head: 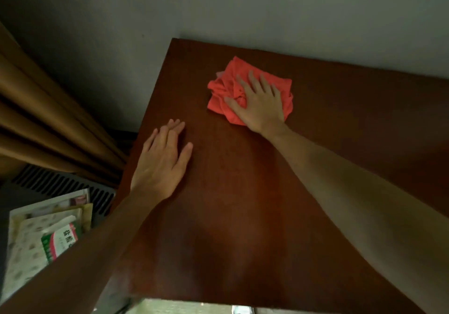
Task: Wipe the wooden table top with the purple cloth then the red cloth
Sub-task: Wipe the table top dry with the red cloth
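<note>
The dark wooden table top [243,204] fills most of the view. A crumpled red cloth [224,90] lies on it near the far edge by the wall. My right hand [260,104] presses flat on the red cloth, fingers spread across it. My left hand [162,160] rests flat on the bare wood near the table's left edge, fingers together and holding nothing. The purple cloth is nowhere in view.
A grey wall [267,9] runs behind the table. Brown curtains [41,119] hang at the left. Below the table's left edge are a vent grille [73,187] and a stack of papers and packets [43,236].
</note>
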